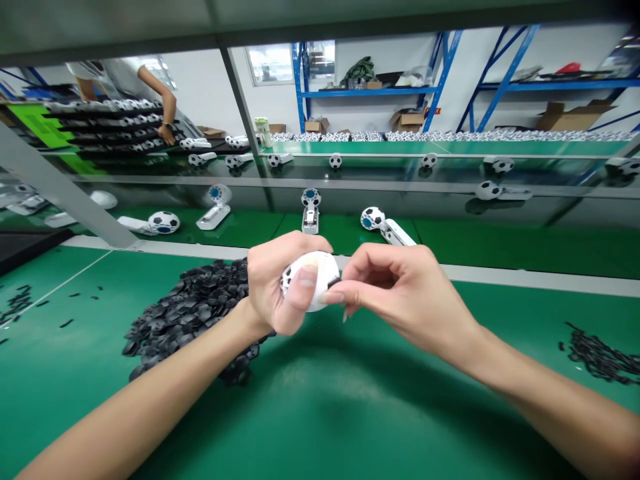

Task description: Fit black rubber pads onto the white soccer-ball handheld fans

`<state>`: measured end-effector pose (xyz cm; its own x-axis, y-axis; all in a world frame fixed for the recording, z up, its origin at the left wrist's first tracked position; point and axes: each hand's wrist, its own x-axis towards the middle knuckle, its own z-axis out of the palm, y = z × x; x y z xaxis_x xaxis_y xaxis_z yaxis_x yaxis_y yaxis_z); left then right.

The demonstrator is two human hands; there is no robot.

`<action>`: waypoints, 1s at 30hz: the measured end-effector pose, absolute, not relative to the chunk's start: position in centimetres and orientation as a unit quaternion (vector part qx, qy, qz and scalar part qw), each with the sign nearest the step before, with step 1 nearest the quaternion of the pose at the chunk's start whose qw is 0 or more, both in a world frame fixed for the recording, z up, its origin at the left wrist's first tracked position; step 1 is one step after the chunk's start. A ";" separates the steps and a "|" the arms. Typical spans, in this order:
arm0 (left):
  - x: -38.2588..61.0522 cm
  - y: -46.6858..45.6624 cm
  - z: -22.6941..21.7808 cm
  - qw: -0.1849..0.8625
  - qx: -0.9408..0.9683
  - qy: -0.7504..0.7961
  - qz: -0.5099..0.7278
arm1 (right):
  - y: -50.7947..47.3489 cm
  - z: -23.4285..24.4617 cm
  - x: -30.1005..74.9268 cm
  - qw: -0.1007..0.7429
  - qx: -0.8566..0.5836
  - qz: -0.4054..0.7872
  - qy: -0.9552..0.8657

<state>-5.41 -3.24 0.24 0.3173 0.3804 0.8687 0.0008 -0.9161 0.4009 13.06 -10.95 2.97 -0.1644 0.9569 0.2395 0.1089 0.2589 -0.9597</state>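
Bare forearms (195, 373) are extended over the bench (320, 427) in the head view. The ball (327, 268) is wrapped by curled fingers of the left hand (273, 280); at its right edge, a black strip (334, 282), slanting up rightward, is pinched by closed fingers of the right hand (410, 293).

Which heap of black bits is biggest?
The heap by the left hand, made of broad pieces. The heap at far right is smaller, thin strips; the strips at far left lie scattered.

White ball (327, 271) (partly black-patched)
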 end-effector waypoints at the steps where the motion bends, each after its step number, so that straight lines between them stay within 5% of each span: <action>1: -5.4 -3.3 0.2 0.170 0.792 0.123 0.573 | -10.9 3.0 13.2 0.482 -0.417 0.465 -0.614; 13: -5.5 -3.3 1.0 0.094 0.828 0.068 0.549 | -10.1 3.8 13.5 0.408 -0.404 0.618 -0.537; 22: -5.5 -4.6 2.2 0.144 0.857 0.063 0.491 | -10.4 3.7 14.2 0.351 -0.420 0.661 -0.514; 30: -5.3 -5.2 1.8 0.259 0.802 0.146 0.519 | -11.7 2.8 12.7 0.489 -0.453 0.412 -0.621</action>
